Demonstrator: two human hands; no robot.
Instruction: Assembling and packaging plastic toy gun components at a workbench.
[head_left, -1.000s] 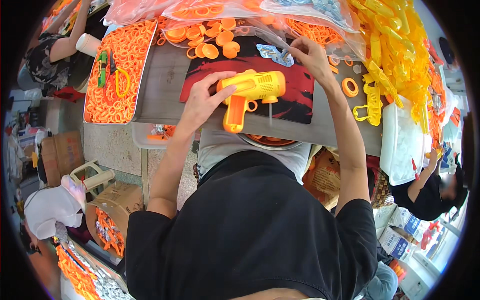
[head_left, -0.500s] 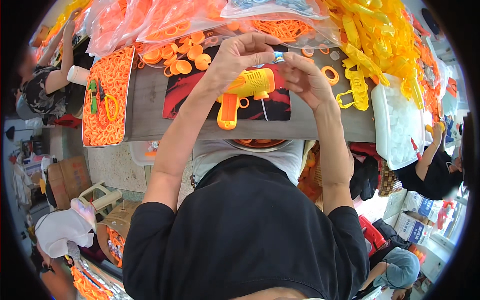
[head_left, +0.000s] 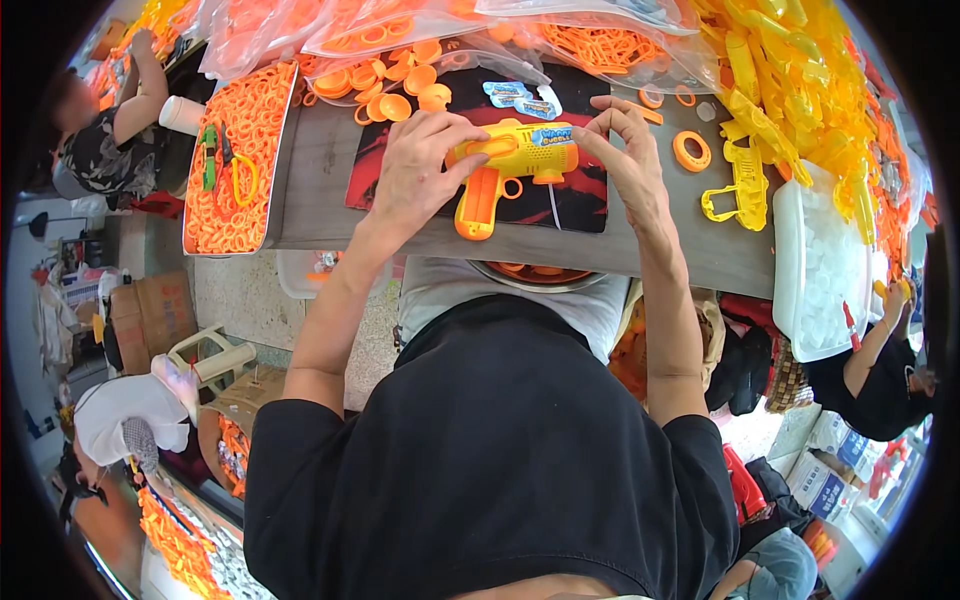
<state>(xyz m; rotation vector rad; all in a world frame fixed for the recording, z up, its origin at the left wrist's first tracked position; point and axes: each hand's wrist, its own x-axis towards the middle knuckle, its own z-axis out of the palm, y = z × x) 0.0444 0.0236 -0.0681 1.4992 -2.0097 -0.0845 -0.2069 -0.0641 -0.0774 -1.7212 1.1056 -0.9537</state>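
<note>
"While the yellow toy gun [head_left: 520, 150] sits just inside the middle of the worktop's [head_left: 330, 215] near edge, which step do you read?"

"Sticker placing, I judge. From my end I see a blue sticker [head_left: 551, 136] along the upper front of the body, and the handle [head_left: 478, 205] points at the near edge. Whether the toy rests or is held slightly up, I can't tell."

"And the hands?"

"I have the left hand [head_left: 420, 165] closed on the rear of the toy. The right hand [head_left: 635, 165] is at the front, thumb and forefinger close together by the sticker's outer end; whether they pinch it or only touch, I can't make out."

"What does the next move call for?"

"A steady left hold, I'd say, and a right fingertip smoothing the sticker flat, since a crease or lifted corner is the risk."

"Further out?"

"Sticker sheets [head_left: 505, 94] lie beyond the toy on the red-and-black mat [head_left: 590, 215]. To the right I see an orange ring [head_left: 680, 152] beside a yellow shell [head_left: 747, 180], then a white bin [head_left: 786, 260] at the worktop's right edge; a tray [head_left: 225, 252] of small orange rings lies along the left edge."
</note>
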